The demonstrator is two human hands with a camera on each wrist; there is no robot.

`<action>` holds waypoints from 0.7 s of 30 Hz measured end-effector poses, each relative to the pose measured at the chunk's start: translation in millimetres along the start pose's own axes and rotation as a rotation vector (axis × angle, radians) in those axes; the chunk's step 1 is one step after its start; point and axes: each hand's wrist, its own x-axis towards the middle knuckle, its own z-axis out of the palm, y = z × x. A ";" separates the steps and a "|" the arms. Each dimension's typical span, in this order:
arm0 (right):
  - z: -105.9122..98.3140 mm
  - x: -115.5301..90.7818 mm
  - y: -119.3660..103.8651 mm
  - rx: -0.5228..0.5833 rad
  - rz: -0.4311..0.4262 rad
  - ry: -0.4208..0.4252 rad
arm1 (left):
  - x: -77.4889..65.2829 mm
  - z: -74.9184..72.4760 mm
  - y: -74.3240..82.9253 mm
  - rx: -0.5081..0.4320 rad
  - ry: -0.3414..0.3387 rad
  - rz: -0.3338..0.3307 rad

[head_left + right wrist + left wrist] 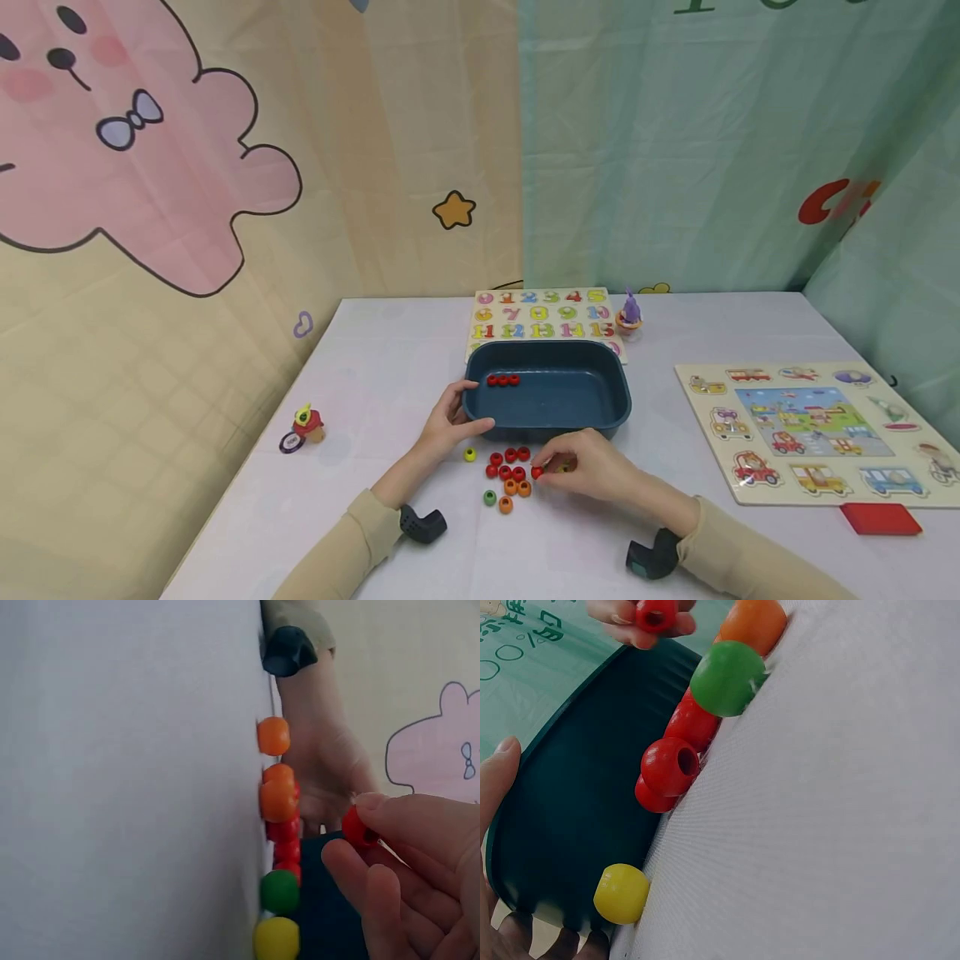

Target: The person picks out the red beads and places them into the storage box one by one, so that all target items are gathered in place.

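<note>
My left hand grips the left end of a dark blue rectangular tub, thumb at the near rim and fingers round the side. Three red beads sit in a row inside the tub. Between thumb and fingertips my right hand pinches a red bead, raised off the table in the right wrist view. In front of the tub lie several loose red beads, a few orange beads, a green bead and a yellow bead. The right hand partly hides more beads.
Behind the tub lies a number puzzle board, with a small purple-topped toy beside it. A vehicle puzzle board and a red block are at the right. A small figure toy stands on the left.
</note>
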 end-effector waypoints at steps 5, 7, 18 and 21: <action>-14.6 4.0 -11.1 0.067 -0.028 0.057 | 0.2 0.2 -0.3 -0.002 -0.007 0.016; -22.0 7.6 -15.4 0.076 -0.055 0.085 | 0.0 -0.1 -0.6 -0.005 -0.011 0.020; -76.7 49.1 -49.0 -0.031 -0.148 0.222 | -0.2 -0.1 0.6 -0.012 -0.005 0.009; -88.7 66.7 -42.9 0.006 -0.084 0.208 | 0.4 0.0 0.6 -0.015 -0.003 0.002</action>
